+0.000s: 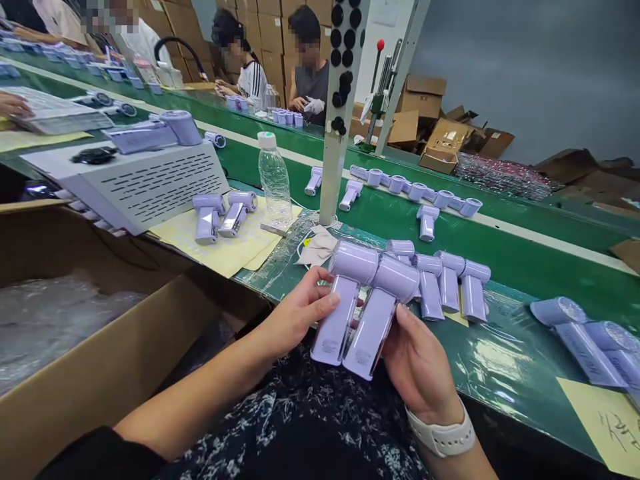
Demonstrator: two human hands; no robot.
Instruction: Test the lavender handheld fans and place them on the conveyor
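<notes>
Two lilac handheld fans, shaped like small hair dryers, are held side by side above my lap. My left hand point(303, 307) is closed around the left fan point(334, 327), its thumb on the upper handle. The right fan point(370, 330) is in my right hand point(420, 363), gripped along the handle's right side. Small print shows low on both handles, and their round heads touch or nearly touch. Just beyond, several more lilac fans point(450, 283) lie on the green bench beside a crumpled white mask point(318, 247).
A clear bottle point(274, 180) and two fans point(220, 217) stand near a vented grey box point(150, 180). An upright post point(334, 153) rises before the green conveyor point(380, 220), which carries fans. An open carton point(125, 347) is at left. Co-workers sit across. More fans point(590, 340) lie right.
</notes>
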